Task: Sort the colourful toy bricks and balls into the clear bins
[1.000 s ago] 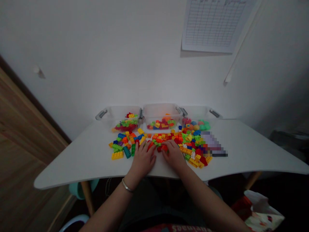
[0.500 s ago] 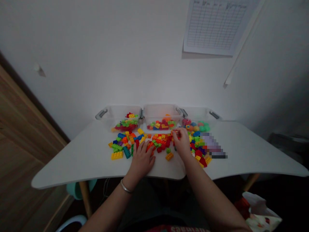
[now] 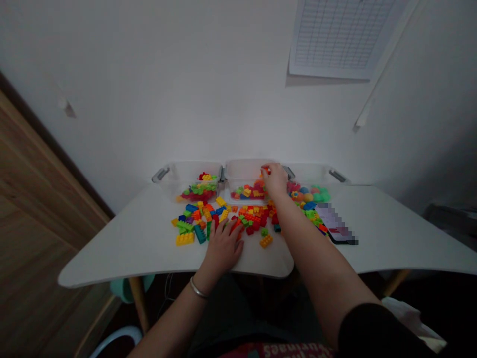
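While poised with the right hand (image 3: 276, 180) over the middle tub (image 3: 244, 170), pinches a small orange-red piece (image 3: 267, 170) between thumb and fingertips. With the left hand (image 3: 223, 246), rests palm down at the near edge of the loose bricks (image 3: 253, 217), fingers loosely spread, close against some red-orange ones. On the left wrist, a silver bangle (image 3: 198, 289). Right of the left thumb, apart from it: an orange-yellow brick (image 3: 266, 241), with a green one (image 3: 264, 231) just behind. At the left end, a yellow brick (image 3: 185, 239). All strewn on the white table (image 3: 130, 238) before the tubs, partly hidden by the right forearm. Farther back: left tub (image 3: 190, 170) and right tub (image 3: 315, 171), both part-filled. Beside the bricks, to the right, a flat dark-edged device (image 3: 331, 221), partly pixelated. On the wall, a ruled sheet (image 3: 335, 40).
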Demonstrator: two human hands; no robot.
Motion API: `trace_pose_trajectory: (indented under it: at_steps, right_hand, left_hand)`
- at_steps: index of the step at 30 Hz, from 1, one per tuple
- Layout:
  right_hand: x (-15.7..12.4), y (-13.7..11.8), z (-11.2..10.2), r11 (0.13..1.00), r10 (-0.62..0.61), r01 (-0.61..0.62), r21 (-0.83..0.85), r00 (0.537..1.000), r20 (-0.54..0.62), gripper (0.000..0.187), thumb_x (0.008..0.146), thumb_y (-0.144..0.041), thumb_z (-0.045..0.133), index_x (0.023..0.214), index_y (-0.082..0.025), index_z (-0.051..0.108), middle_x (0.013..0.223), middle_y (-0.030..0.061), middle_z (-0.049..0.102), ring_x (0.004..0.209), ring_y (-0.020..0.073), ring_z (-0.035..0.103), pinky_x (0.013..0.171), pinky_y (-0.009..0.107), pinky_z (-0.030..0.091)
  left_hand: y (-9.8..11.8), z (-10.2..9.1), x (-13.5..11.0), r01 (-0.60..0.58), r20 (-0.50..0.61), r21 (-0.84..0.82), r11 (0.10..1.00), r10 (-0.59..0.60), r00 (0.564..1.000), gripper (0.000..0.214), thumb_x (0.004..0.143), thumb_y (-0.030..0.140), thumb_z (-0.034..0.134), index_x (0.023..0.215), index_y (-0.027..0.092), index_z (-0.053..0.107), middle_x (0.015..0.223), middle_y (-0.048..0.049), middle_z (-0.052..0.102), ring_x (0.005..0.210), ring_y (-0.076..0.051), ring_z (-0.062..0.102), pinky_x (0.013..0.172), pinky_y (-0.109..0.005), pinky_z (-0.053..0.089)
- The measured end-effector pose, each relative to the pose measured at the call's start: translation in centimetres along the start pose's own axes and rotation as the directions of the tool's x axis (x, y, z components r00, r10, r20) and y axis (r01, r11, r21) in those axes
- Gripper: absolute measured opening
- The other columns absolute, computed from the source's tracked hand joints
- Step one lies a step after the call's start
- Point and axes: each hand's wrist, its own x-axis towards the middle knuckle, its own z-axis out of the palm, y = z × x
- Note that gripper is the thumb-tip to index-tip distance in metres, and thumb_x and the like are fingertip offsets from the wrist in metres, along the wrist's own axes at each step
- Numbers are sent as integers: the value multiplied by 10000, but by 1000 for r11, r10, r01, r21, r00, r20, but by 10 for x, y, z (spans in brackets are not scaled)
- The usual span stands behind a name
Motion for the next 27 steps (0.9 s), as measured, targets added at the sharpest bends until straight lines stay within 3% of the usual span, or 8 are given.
trace_pose_trajectory:
  at_steps: [3, 6, 13, 18, 21, 24, 27]
  right_hand:
    - [1, -7, -2, 988, -2, 26, -154, 987, 158, 314, 945, -309, 417, 1030, -220, 706, 1080, 82, 701, 1013, 232, 606, 933, 387, 375]
    - [-1, -11, -5, 951, -23, 102, -292, 964, 264, 421, 972, -377, 348, 1020, -184, 720, 1018, 117, 724, 962, 241, 636, 904, 381, 388]
    - [-3, -3, -6, 910, -90, 196, -365, 953, 289, 532, 988, -402, 287, 977, -123, 739, 946, 172, 731, 935, 262, 655, 921, 398, 388]
    - [1, 6, -10, 974, -139, 182, -138, 952, 275, 418, 965, -355, 353, 971, -171, 729, 960, 103, 740, 937, 228, 651, 908, 358, 419]
    - [-2, 10, -21, 985, -156, 141, 102, 975, 159, 353, 931, -318, 390, 953, -196, 720, 997, 67, 734, 960, 205, 643, 891, 328, 441]
    - [-17, 12, -37, 949, -131, 115, 295, 991, 32, 321, 901, -327, 415, 934, -201, 708, 1000, 53, 728, 977, 200, 638, 898, 330, 454]
    - [-48, 12, -51, 921, -94, 82, 381, 996, 13, 314, 894, -353, 426, 932, -192, 693, 984, 68, 725, 952, 214, 646, 871, 347, 475]
  left_hand:
    - [-1, 0, 0, 0, -2, -4, 1000, 0, 1000, 403, 862, 313, 530, 1252, 241, 600, 1350, -69, 574, 1290, -325, 446, 1133, -621, 227]
    - [-1, 1, 0, 0, -14, -13, 1000, 0, 1000, 400, 856, 313, 544, 1243, 240, 607, 1343, -72, 580, 1272, -324, 462, 1126, -622, 238]
    - [0, 1, 0, -5, -20, -30, 1000, 4, 1000, 399, 853, 305, 544, 1242, 245, 607, 1334, -70, 587, 1257, -321, 472, 1122, -623, 243]
    - [-1, 0, 1, 2, -11, -38, 999, -2, 1000, 395, 853, 311, 545, 1235, 241, 614, 1334, -69, 588, 1252, -322, 475, 1123, -620, 243]
    - [0, -1, 1, 0, -8, -42, 999, -1, 1000, 397, 847, 304, 551, 1235, 245, 612, 1328, -64, 592, 1252, -319, 476, 1122, -621, 246]
    - [0, -2, 1, 6, -1, -45, 999, -6, 1000, 398, 850, 306, 544, 1239, 245, 608, 1331, -62, 589, 1251, -317, 475, 1122, -618, 246]
    - [1, -2, 1, 10, 4, -43, 999, -10, 1000, 395, 857, 312, 536, 1240, 243, 606, 1329, -64, 590, 1251, -316, 472, 1126, -614, 240]
